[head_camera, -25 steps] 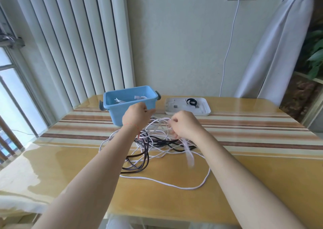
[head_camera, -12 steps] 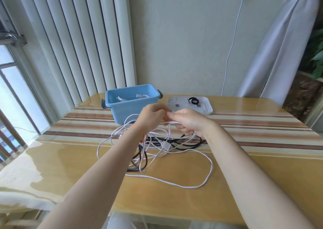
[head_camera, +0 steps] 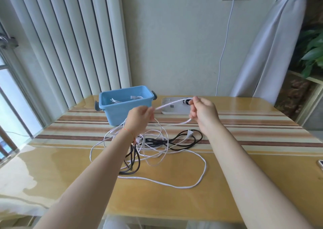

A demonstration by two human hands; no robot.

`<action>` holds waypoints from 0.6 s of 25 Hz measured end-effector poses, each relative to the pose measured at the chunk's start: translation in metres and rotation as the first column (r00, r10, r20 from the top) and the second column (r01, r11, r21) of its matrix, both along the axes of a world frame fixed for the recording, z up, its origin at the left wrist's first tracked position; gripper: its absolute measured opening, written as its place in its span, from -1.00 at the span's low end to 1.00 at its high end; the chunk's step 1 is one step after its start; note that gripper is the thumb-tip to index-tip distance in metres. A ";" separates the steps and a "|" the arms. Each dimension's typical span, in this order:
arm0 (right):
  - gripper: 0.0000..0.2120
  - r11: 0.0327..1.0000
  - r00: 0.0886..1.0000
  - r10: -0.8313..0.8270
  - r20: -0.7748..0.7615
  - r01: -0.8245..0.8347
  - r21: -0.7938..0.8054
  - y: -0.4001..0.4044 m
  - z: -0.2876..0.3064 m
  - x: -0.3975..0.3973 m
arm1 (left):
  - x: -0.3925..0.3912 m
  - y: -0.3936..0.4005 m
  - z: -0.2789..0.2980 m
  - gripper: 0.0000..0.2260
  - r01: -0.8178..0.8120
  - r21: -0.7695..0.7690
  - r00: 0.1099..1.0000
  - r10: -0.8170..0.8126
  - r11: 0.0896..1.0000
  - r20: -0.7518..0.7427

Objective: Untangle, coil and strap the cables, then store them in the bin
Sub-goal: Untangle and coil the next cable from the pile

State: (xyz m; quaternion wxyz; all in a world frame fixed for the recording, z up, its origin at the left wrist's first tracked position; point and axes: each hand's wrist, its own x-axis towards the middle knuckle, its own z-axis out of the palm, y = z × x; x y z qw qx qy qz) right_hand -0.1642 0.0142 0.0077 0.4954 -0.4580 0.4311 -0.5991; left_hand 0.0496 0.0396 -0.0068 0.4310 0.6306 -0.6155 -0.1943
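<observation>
Two hands work on one cable now. My left hand (head_camera: 139, 117) pinches the thin white round cable (head_camera: 172, 103) between thumb and fingers, and my right hand (head_camera: 203, 112) grips the same cable further along, fingers curled round it, so a short stretch hangs in the air between them, above the table. From my right hand a second run of this cable bends back down toward the heap, so I think I hold the first loop of a coil.

To do this step well, I judge that I should keep the loops of equal size and let the cable slide through my left fingers without pulling hard, because the rest of it lies mixed with the black rubbery power cable (head_camera: 181, 138) on the table. A strong pull can tighten a knot. Better to lift slowly and shake the white strands free from the black ones.

Below my hands the white cable makes several loose loops and one wide curve near the table edge. It looks smooth and flexible. The black one is thicker, with a pale plug at its end.

Behind the heap stands the light blue rectangular plastic bin (head_camera: 111, 113) with dark handles; some white cables lie inside already. Beside it lies the white flat plastic lid (head_camera: 174, 110), and a small black strap (head_camera: 186, 102) rests on it. The wooden table with glossy cover (head_camera: 244, 185) reflects light strongly.
</observation>
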 end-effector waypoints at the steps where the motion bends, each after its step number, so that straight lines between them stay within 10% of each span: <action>1: -0.71 0.999 0.988 0.008 -0.154 0.000 0.052 0.001 -0.006 -0.002 | 0.000 -0.003 0.010 -0.63 -0.037 -0.043 0.999 0.036 0.998 -0.015; 5: -0.74 0.971 0.815 0.229 -0.533 -0.154 0.182 0.016 -0.015 0.001 | -0.013 -0.009 0.070 -0.66 0.002 -0.175 0.999 -0.010 0.984 -0.045; 8: -0.73 0.999 0.900 -0.024 -0.435 0.031 0.008 0.012 -0.007 0.000 | -0.029 -0.006 0.092 -0.64 0.174 -0.001 0.973 -0.172 0.985 -0.152; 11: -0.73 0.983 0.950 -0.179 -0.258 0.166 -0.073 0.002 0.004 -0.015 | -0.037 0.007 0.073 -0.59 0.509 0.288 0.832 -0.378 0.811 -0.405; 15: -0.75 0.992 0.837 0.127 -0.532 -0.096 0.086 0.009 -0.003 -0.003 | -0.064 0.013 0.037 -0.57 0.705 0.167 0.579 -0.423 0.690 -0.697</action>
